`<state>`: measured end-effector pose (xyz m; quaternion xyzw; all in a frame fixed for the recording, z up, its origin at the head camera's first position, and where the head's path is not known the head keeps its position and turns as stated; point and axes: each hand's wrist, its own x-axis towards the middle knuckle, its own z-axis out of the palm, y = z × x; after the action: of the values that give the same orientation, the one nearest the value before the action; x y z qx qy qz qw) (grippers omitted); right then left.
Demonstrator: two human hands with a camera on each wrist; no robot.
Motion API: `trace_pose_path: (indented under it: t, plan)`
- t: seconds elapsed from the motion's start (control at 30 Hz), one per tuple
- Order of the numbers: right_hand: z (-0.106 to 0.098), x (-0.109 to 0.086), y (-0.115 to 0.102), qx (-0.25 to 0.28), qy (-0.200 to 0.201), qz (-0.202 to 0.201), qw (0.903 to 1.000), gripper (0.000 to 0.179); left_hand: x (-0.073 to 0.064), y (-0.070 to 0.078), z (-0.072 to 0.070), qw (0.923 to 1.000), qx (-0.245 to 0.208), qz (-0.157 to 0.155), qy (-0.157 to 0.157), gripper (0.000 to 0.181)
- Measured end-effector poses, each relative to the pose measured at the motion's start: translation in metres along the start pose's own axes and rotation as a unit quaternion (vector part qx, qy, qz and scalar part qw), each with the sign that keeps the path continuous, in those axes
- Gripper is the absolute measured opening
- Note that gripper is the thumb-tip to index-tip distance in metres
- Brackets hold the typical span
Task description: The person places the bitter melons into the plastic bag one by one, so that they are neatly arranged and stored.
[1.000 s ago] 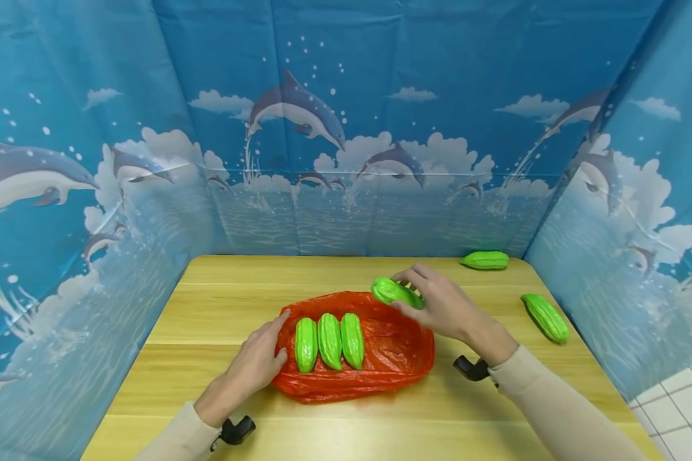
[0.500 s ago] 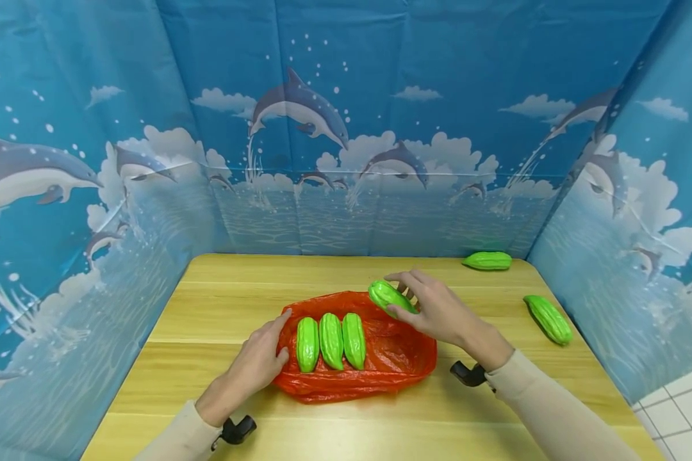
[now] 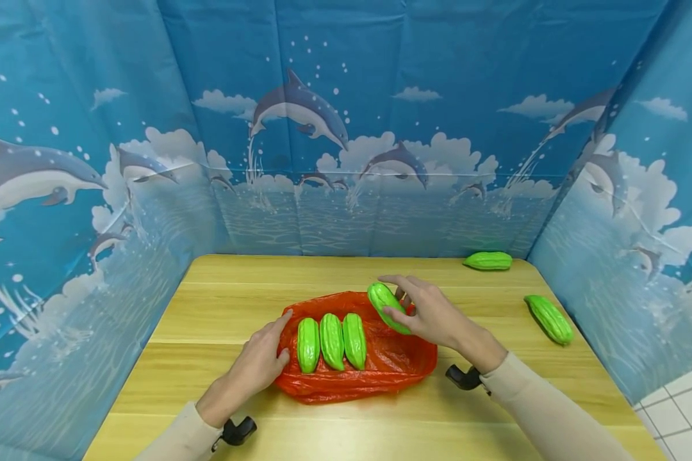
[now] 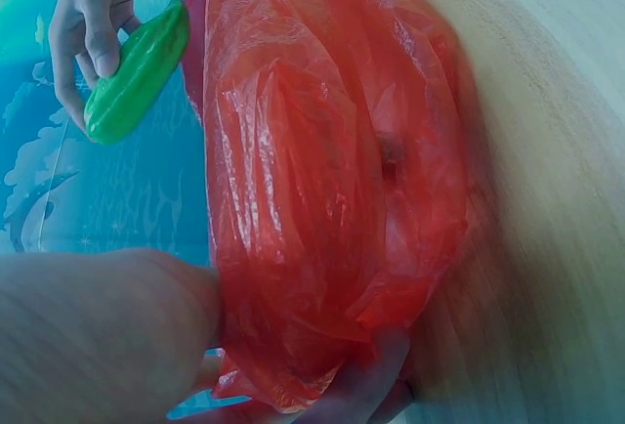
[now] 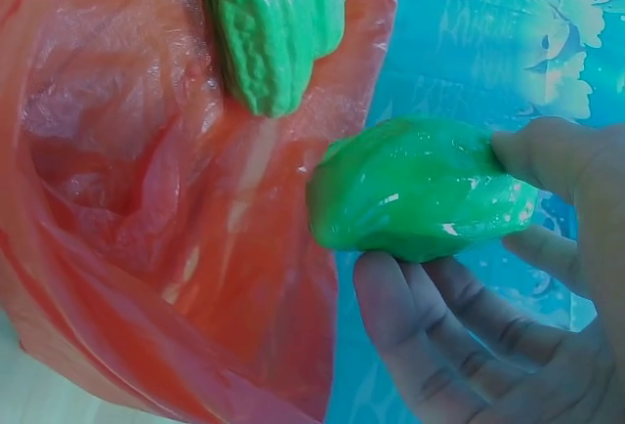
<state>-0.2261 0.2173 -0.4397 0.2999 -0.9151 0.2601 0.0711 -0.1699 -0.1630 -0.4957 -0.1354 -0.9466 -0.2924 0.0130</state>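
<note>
My right hand (image 3: 435,314) pinches a bright green, ridged bitter melon (image 5: 420,190) between thumb and fingers. It holds the melon tilted over the right part of an open red plastic bag (image 3: 329,388). Inside the bag, on its left side, three more bitter melons stand in a row, among them a middle bitter melon (image 3: 331,342). At the bag's left end my left hand (image 3: 256,355) grips the edge, index finger along the rim and thumb against the bag. In the left wrist view, the red bag wall (image 4: 293,180) hides the melons within.
One bitter melon (image 3: 489,260) lies at the table's back right corner and another bitter melon (image 3: 549,319) near the right edge. The wooden table (image 3: 230,288) is enclosed at the back and sides by a blue dolphin-print curtain (image 3: 346,211).
The right hand has shifted slightly left and down with its bitter melon, turning it steeper over the bag. The left hand keeps its place on the bag's edge.
</note>
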Motion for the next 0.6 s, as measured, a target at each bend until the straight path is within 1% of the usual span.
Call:
trace_pose_path:
  t: [0.2, 0.4, 0.6]
  plan:
    - [0.004, 0.0, 0.001, 0.007, -0.014, 0.018, 0.9997, 0.061, 0.002, 0.001, -0.001, 1.0, 0.0, 0.001, -0.001, 0.079]
    - [0.007, 0.0, 0.002, 0.012, -0.017, 0.032, 0.9993, 0.059, 0.001, 0.002, -0.002, 1.0, 0.004, 0.004, 0.0, 0.078]
    - [0.012, -0.001, 0.004, 0.022, -0.022, 0.045, 0.9985, 0.058, 0.002, 0.001, -0.001, 1.0, 0.001, -0.003, -0.003, 0.078]
